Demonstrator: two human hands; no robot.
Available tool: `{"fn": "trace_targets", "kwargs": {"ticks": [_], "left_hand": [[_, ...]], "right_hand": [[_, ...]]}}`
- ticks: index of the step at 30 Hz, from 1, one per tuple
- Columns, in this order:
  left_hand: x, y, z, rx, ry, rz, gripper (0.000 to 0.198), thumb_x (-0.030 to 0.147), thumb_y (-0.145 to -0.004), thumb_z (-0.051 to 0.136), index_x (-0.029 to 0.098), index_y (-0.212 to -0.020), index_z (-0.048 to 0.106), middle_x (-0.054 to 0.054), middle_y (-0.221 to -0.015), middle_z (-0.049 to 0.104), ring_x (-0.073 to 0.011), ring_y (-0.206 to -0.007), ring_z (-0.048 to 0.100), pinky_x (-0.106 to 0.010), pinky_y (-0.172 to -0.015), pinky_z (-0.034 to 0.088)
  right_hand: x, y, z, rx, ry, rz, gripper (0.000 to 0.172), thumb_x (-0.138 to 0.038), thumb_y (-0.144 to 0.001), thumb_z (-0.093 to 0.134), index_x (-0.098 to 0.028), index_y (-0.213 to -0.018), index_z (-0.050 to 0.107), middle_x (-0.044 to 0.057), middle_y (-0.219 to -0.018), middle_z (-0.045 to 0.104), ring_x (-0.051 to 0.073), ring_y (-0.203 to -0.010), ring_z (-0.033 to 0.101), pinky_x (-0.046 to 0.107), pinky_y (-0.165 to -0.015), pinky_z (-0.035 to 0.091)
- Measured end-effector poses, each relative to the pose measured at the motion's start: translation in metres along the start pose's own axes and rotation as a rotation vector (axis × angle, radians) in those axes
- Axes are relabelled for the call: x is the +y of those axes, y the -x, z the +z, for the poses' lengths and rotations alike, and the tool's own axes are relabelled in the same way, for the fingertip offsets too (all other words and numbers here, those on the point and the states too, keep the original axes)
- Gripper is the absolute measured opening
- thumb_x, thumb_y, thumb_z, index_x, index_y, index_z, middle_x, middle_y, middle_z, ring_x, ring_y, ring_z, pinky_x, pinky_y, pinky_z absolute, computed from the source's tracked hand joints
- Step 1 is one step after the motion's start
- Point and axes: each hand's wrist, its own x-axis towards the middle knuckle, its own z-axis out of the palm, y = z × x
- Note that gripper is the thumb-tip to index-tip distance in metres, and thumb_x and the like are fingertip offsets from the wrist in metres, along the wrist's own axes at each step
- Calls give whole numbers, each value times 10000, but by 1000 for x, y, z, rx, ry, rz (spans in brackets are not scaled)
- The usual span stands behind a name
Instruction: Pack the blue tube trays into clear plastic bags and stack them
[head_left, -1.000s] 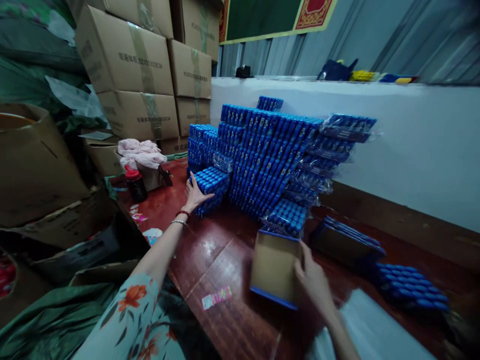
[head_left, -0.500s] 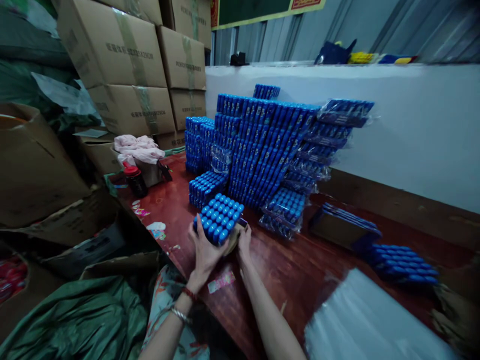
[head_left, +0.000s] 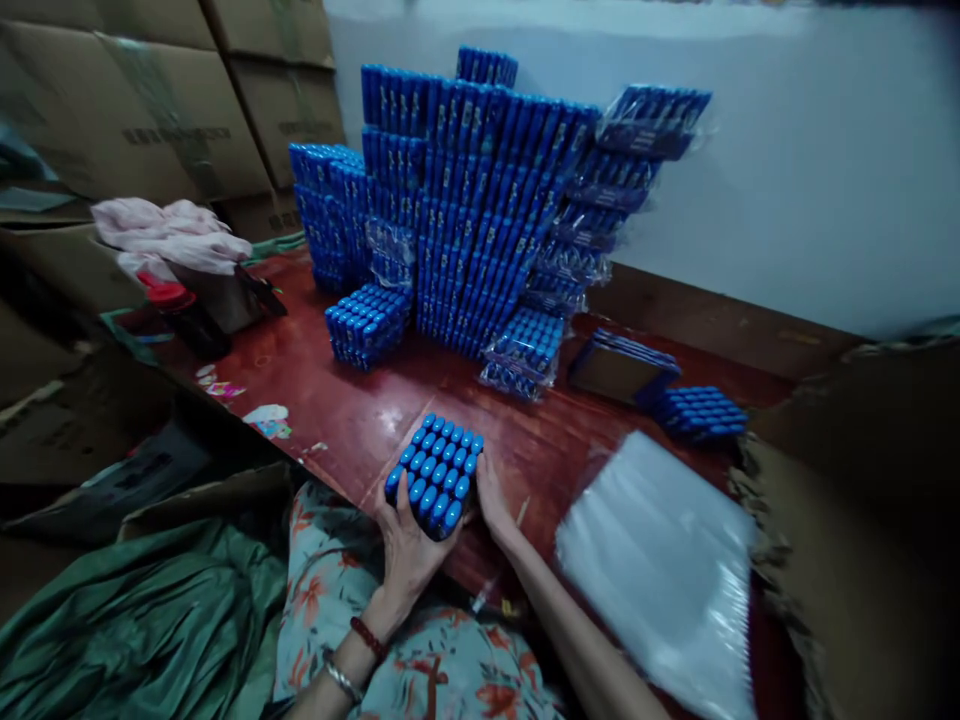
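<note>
Both my hands hold one block of blue-capped tubes [head_left: 437, 470] at the near edge of the red-brown table [head_left: 360, 420]. My left hand [head_left: 405, 545] cups it from below and the left, fingers wrapped round it. My right hand [head_left: 491, 492] presses against its right side. The caps point up toward me. A second loose block of blue tubes [head_left: 367, 325] lies further back on the table, in front of the tall stack of blue tubes [head_left: 480, 200].
A pile of clear plastic bags [head_left: 664, 565] lies at the right. Wrapped packs [head_left: 525, 355], a flat box [head_left: 619, 368] and another blue block [head_left: 697, 412] sit behind. Cardboard boxes [head_left: 112, 120] stand left, a torn carton [head_left: 862, 520] right, green sheeting [head_left: 135, 620] below.
My left hand took a block from beside the stack and, joined by my right hand, brought it to the table's near edge. The view tilted down.
</note>
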Motion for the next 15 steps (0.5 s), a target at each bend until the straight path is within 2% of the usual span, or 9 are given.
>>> {"fn": "trace_targets", "kwargs": {"ticks": [2, 4, 6, 7, 9, 10, 12, 13, 15], "left_hand": [[3, 8, 2, -13, -30, 31, 1091, 541, -639, 710, 178, -1442, 67, -213, -1385, 153, -433, -1298, 269, -594, -1015, 347], [-1, 13, 3, -63, -39, 58, 1096, 565, -639, 701, 172, -1437, 61, -218, -1382, 154, -436, -1292, 276, -593, -1005, 352], [-10, 14, -1, -135, -59, 92, 1076, 576, -646, 689, 186, -1434, 69, -215, -1384, 169, -427, -1288, 301, -594, -1000, 349], [-16, 13, -4, -170, -74, 111, 1062, 578, -651, 685, 194, -1433, 77, -214, -1384, 183, -421, -1289, 313, -597, -1006, 338], [-26, 10, -10, -219, -110, 152, 1042, 582, -650, 685, 211, -1432, 104, -210, -1378, 229, -418, -1300, 319, -631, -1040, 265], [-31, 6, -14, -234, -120, 165, 1036, 582, -649, 689, 222, -1432, 114, -207, -1377, 249, -421, -1310, 311, -657, -1053, 214], [-37, -2, -19, -265, -78, 181, 1025, 555, -659, 696, 245, -1435, 102, -204, -1401, 240, -414, -1338, 286, -670, -1069, 168], [-39, -6, -21, -285, -30, 186, 1018, 526, -672, 696, 259, -1438, 81, -200, -1426, 207, -403, -1358, 263, -653, -1078, 188], [-41, -15, -22, -317, 72, 200, 1012, 468, -694, 697, 288, -1441, 39, -178, -1471, 115, -386, -1401, 179, -595, -1089, 261]], "right_hand": [[-2, 6, -9, -10, -69, 51, 589, -609, -767, 557, -236, -1223, 541, 63, -1245, 610, 219, -1219, 514, 374, -1046, 378], [-3, 12, -18, -62, -145, 132, 602, -583, -768, 584, -254, -1263, 490, 37, -986, 708, 218, -908, 672, 376, -817, 524], [-6, 16, -27, -124, -110, 233, 623, -597, -783, 562, -245, -1287, 460, -5, -694, 690, 207, -593, 660, 364, -609, 535], [-10, 16, -33, -120, -40, 259, 609, -604, -789, 550, -234, -1268, 484, -12, -625, 663, 206, -540, 640, 364, -586, 526], [-21, 13, -42, -8, 140, 214, 555, -593, -789, 554, -231, -1209, 556, 20, -680, 678, 231, -668, 667, 389, -705, 522], [-28, 11, -46, 72, 218, 139, 529, -573, -790, 562, -241, -1201, 574, 45, -801, 702, 249, -822, 670, 408, -821, 496], [-44, 3, -46, 154, 342, -92, 519, -529, -817, 541, -268, -1265, 543, 66, -1113, 663, 264, -1126, 563, 436, -1019, 367], [-52, 0, -42, 127, 411, -219, 526, -512, -845, 500, -269, -1312, 504, 66, -1239, 603, 259, -1220, 489, 445, -1072, 305], [-65, -6, -26, -25, 601, -421, 532, -483, -902, 402, -238, -1372, 440, 77, -1400, 468, 250, -1329, 361, 462, -1118, 229]]}}
